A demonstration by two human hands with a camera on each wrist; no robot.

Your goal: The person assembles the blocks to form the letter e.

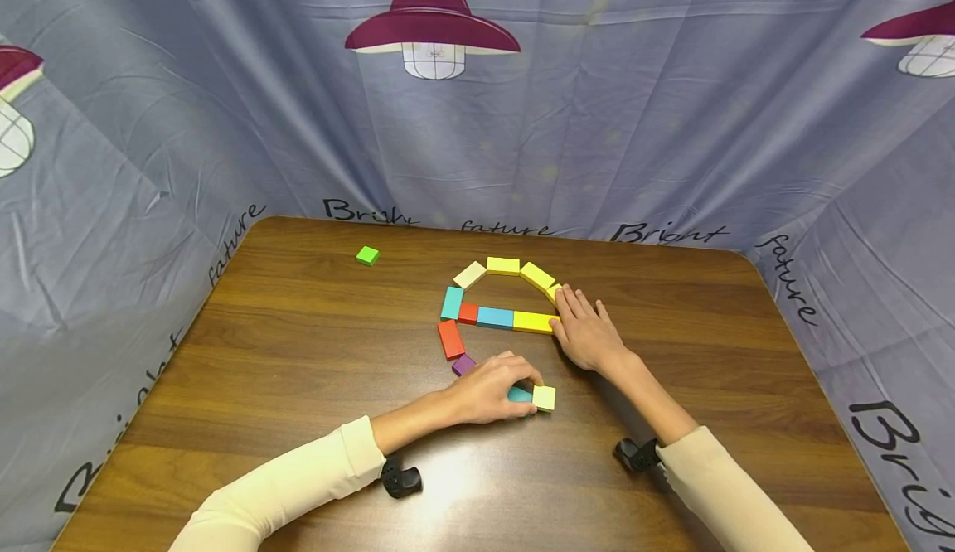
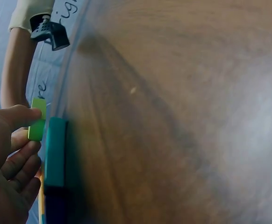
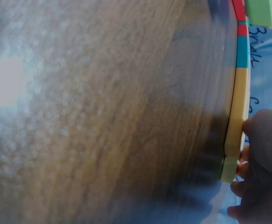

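My left hand (image 1: 492, 388) pinches a pale yellow-green block (image 1: 544, 399) between thumb and fingers. In the left wrist view this light green block (image 2: 37, 125) is beside a teal block (image 2: 55, 151), which lies partly under the hand in the head view. My right hand (image 1: 589, 332) lies flat with straight fingers, touching the long yellow block (image 1: 532, 322) and the small yellow block (image 1: 553, 292) at the right end of the shape. A purple block (image 1: 463, 365) and a red block (image 1: 451, 340) lie left of my left hand.
More blocks form a curve: a teal block (image 1: 452, 303), a cream block (image 1: 470, 275) and yellow blocks (image 1: 503, 266). Inside run a small red block (image 1: 467, 313) and a blue block (image 1: 496, 317). A green block (image 1: 367, 255) lies apart at the back left. Curtains (image 1: 477, 146) surround the table.
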